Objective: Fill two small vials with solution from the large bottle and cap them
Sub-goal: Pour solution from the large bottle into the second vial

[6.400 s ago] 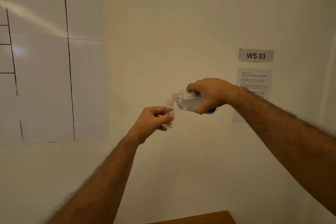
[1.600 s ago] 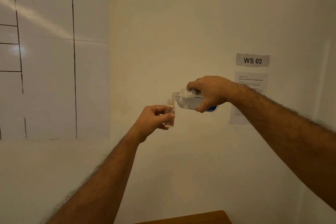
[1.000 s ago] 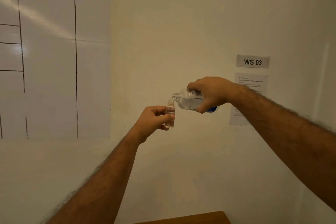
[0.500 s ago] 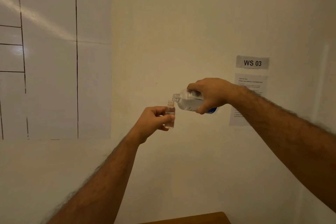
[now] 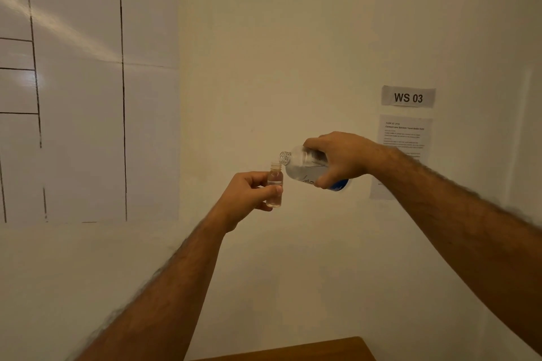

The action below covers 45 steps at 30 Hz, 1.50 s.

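My left hand [image 5: 247, 195] pinches a small clear vial [image 5: 275, 184] upright at chest height in front of the wall. The vial holds clear liquid up to about its shoulder and has no cap on. My right hand [image 5: 341, 157] grips the large clear bottle [image 5: 302, 165], which has a blue label part near its base and lies tipped almost level. The bottle's open mouth sits just above and right of the vial's neck. A second vial and the caps are out of sight.
A cream wall fills the view, with a "WS 03" label [image 5: 408, 97] and a printed sheet [image 5: 403, 138] at the right. A white board with black lines [image 5: 88, 91] hangs at the left. A wooden table corner [image 5: 308, 350] shows at the bottom edge.
Both hands hold nearly the same pose throughout. The liquid level in the vial has risen a little since the earliest frame.
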Motion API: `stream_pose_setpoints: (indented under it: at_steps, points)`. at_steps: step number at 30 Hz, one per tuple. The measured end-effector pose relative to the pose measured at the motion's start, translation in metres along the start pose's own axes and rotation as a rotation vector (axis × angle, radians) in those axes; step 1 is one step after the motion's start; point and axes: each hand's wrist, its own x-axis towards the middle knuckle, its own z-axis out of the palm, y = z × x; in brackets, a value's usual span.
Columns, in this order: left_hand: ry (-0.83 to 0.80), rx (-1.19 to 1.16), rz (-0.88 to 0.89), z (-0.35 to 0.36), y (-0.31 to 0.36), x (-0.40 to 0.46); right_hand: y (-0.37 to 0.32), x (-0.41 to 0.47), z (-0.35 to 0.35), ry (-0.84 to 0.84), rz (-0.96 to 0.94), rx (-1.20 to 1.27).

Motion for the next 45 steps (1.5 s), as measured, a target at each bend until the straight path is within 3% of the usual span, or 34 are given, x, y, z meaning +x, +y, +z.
stream_pose_setpoints:
  at_steps: [27,45]
  points:
    - [0.014,-0.007,-0.064,0.02,-0.037,-0.026,-0.022,-0.033,0.12,0.106,0.179,0.788]
    - [0.063,0.02,-0.228,0.025,-0.107,-0.082,-0.069,-0.059,0.233,0.123,0.357,1.164]
